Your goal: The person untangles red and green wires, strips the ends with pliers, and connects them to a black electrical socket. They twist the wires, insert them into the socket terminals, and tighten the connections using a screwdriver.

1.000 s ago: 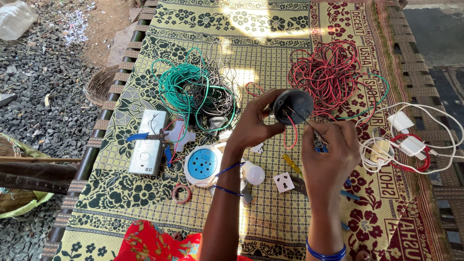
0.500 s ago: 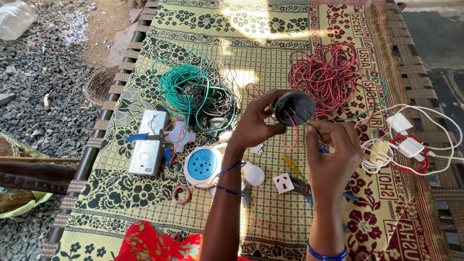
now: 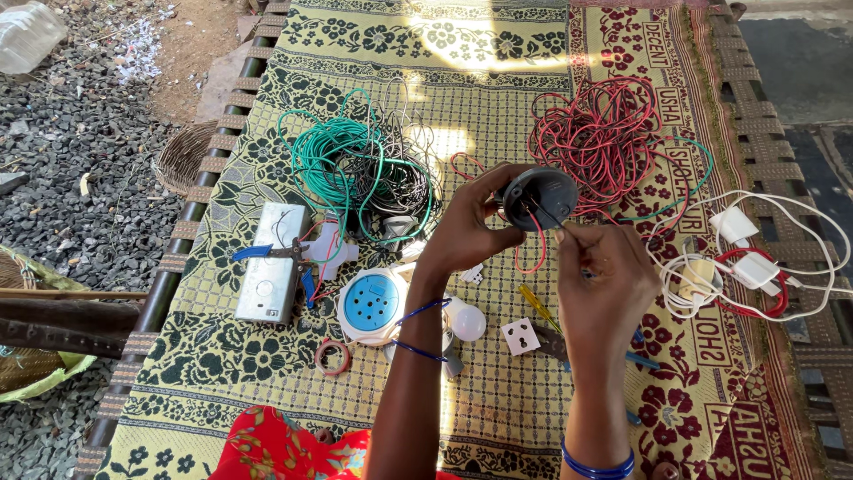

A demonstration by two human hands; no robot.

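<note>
Centre frame: left hand (image 3: 466, 233) gripping round black fitting (image 3: 538, 197); right hand (image 3: 604, 289) pinching thin wire (image 3: 544, 216) at its underside, above patterned mat (image 3: 267, 356).

A single head-worn camera looks steeply down from above the person's own arms, facing forward along a woven cot (image 3: 191, 231) covered by a patterned mat (image 3: 498, 53). The view is close: the left hand (image 3: 466, 231) and right hand (image 3: 604, 289) fill the middle of the frame, forearms rising from the bottom edge. Gravel ground (image 3: 80, 160) shows along the left side, and the cot's far rail runs down the right.
</note>
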